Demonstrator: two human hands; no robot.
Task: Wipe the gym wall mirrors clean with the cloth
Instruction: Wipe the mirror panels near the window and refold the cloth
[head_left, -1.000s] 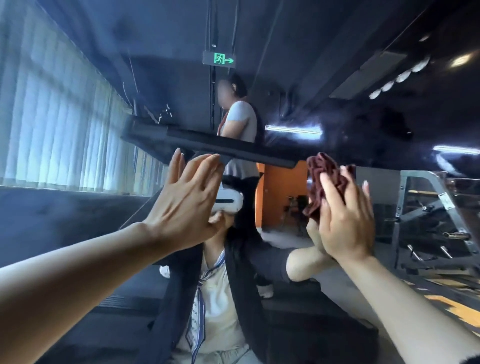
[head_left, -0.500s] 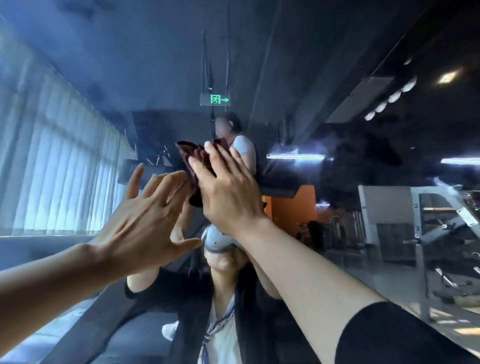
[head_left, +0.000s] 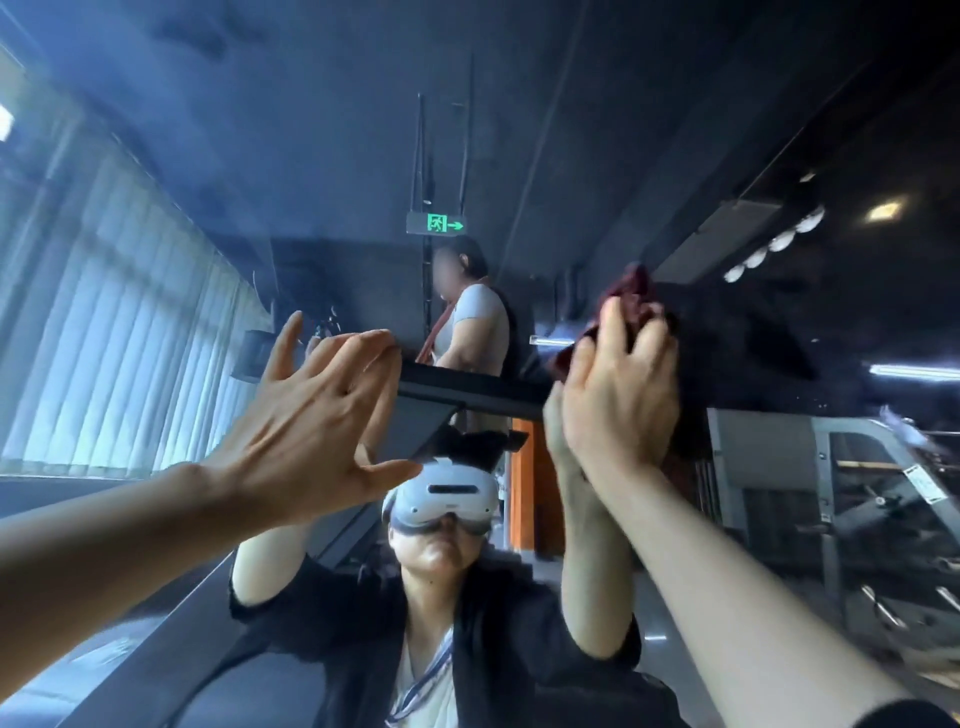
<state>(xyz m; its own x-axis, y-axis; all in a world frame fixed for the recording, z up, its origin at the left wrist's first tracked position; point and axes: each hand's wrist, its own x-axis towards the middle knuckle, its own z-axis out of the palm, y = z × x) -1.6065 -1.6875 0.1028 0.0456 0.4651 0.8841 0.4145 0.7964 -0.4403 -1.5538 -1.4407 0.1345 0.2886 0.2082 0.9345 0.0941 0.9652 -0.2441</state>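
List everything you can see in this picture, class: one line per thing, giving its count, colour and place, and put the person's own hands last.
Wall mirror: one, fills the view, reflecting the dark gym.
Cloth: one, dark red, bunched against the glass, right of centre.
Exit sign: one, green, reflected, upper centre.
Vertical blinds: one run, pale, reflected at left.
Headset: one, white, on the wearer's reflection, lower centre.
Bystander: one, grey top, reflected, centre.
Gym machine: one, grey, reflected at right.
Left hand: one, fingers spread, at the glass.
Right hand: one, pressing the cloth to the mirror.
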